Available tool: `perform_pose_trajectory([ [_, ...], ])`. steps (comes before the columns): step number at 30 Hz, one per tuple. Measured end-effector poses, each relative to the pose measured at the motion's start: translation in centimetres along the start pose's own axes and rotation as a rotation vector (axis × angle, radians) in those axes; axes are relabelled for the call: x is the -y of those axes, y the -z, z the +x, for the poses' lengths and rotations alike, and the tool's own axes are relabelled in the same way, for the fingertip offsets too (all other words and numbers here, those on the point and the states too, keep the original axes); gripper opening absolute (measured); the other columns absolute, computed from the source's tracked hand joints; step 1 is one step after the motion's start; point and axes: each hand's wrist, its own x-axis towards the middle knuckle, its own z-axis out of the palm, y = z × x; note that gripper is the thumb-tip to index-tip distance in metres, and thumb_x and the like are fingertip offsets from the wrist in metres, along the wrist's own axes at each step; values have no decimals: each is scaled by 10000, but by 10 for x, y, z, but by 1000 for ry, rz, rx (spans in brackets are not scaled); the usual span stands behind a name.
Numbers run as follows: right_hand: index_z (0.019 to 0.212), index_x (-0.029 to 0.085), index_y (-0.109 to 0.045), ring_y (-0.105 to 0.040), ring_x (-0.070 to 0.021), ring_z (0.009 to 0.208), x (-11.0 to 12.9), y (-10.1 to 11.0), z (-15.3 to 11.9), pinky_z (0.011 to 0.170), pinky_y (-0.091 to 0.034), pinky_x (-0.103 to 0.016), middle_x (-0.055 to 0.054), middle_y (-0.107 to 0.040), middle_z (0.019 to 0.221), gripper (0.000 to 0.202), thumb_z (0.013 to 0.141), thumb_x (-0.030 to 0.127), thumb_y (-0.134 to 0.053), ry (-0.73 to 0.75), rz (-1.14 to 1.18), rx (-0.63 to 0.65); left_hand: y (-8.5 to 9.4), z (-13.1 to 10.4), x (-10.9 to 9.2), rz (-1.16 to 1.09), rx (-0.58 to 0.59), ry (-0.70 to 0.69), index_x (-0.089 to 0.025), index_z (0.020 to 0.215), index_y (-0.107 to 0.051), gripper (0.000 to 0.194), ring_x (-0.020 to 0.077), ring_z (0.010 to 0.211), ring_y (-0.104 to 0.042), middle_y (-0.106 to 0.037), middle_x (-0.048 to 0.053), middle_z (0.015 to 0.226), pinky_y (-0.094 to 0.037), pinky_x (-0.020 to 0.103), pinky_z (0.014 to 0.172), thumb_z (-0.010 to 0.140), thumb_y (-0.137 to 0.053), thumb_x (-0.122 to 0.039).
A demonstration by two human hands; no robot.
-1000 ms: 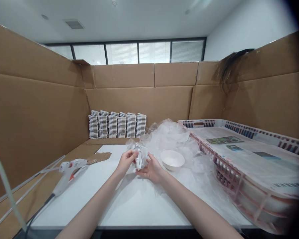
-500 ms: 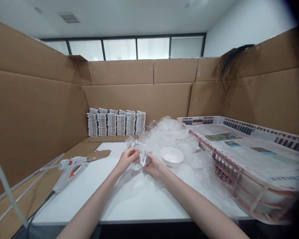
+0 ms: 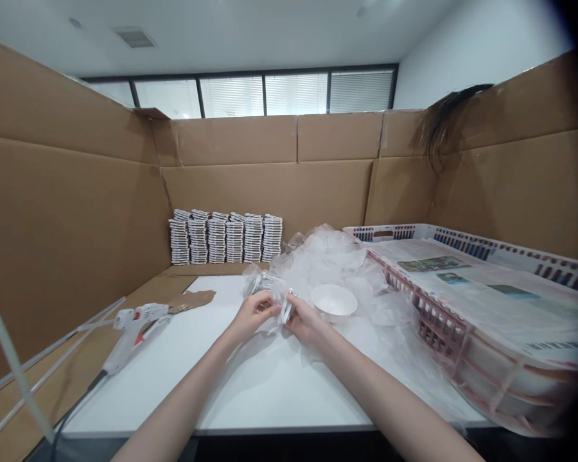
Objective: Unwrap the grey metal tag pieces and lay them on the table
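Note:
Over the middle of the white table, my right hand (image 3: 306, 319) pinches a small white flat piece (image 3: 287, 309) whose exact kind I cannot make out. My left hand (image 3: 253, 316) is closed just left of it, with its fingers on thin clear plastic that looks like a bag. Behind the left hand lies a clear plastic bag (image 3: 264, 281) with white pieces inside. A white bowl (image 3: 334, 301) stands right of my right hand. Crumpled clear plastic bags (image 3: 330, 253) are heaped behind the bowl.
Several stacks of white flat pieces (image 3: 226, 239) stand by the back cardboard wall. A white glue gun (image 3: 128, 333) with a cord lies at left beside torn cardboard (image 3: 195, 299). At right, a pink basket (image 3: 455, 350) holds newspaper-covered contents. Cardboard walls (image 3: 270, 189) surround the table.
My right hand has moved slightly right, and the white piece now shows more plainly in its fingers. A small gap has opened between the piece and my left fingers.

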Motion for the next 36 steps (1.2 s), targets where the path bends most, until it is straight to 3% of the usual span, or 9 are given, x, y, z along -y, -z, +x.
perform_pose_trajectory([
  [3,770,173,-551,-579,-118,532,2,0,-1,530,-487,-223,-1,-625,627,142,882,126,-477,18,60,-17,1,1,-1,-71,-47,10,-148,760,-563,280,126,692,-479,-512,4,729,-371,232,634,851,-595,-410],
  [7,759,184,-511,-560,-115,523,8,-1,-3,554,-510,-224,20,-568,571,150,868,91,-464,16,120,-72,6,3,-1,-208,-197,6,-158,763,-547,289,115,642,-474,-496,-9,687,-385,222,602,846,-597,-430],
  [11,811,189,-482,-573,-115,537,11,1,-1,636,-541,-251,24,-549,582,90,882,141,-455,33,55,-72,15,5,-1,-353,-470,6,-179,762,-508,287,117,633,-522,-524,-10,722,-431,226,595,826,-605,-441],
  [14,942,216,-468,-591,-134,545,7,5,-1,623,-536,-290,43,-549,630,75,872,195,-448,129,-206,-8,24,6,-1,-426,-705,100,-187,753,-467,288,113,588,-559,-533,-22,709,-437,227,584,790,-607,-436],
  [16,1029,241,-467,-587,-148,566,3,9,-3,606,-519,-306,41,-566,700,174,857,222,-457,245,-539,79,28,7,1,-453,-778,192,-188,754,-457,276,112,556,-566,-547,-25,698,-423,222,564,754,-609,-419],
  [21,1146,234,-554,-558,-218,996,-6,16,-8,913,-442,-390,-67,-593,1061,305,850,192,-493,715,-1356,395,30,7,5,-503,-759,329,-179,755,-474,286,110,531,-566,-579,-12,710,-408,220,546,658,-628,-399],
  [24,1178,225,-590,-520,-238,1065,-8,18,-9,955,-404,-396,-90,-566,1067,327,868,176,-501,735,-1597,532,28,7,7,-512,-743,350,-174,757,-490,307,112,524,-562,-557,-23,693,-409,227,546,619,-638,-405],
  [31,1231,229,-600,-515,-244,1046,-6,18,-12,935,-415,-382,-91,-551,1053,398,834,198,-597,702,-1687,526,27,7,7,-499,-726,340,-167,771,-521,316,108,522,-559,-540,-30,709,-403,228,534,596,-638,-403],
  [36,1235,244,-612,-527,-256,1053,-3,19,-15,934,-414,-388,-92,-567,1087,445,797,294,-677,706,-1639,574,29,8,10,-489,-793,343,-169,776,-520,279,103,533,-566,-560,-24,736,-408,221,537,592,-609,-359],
])
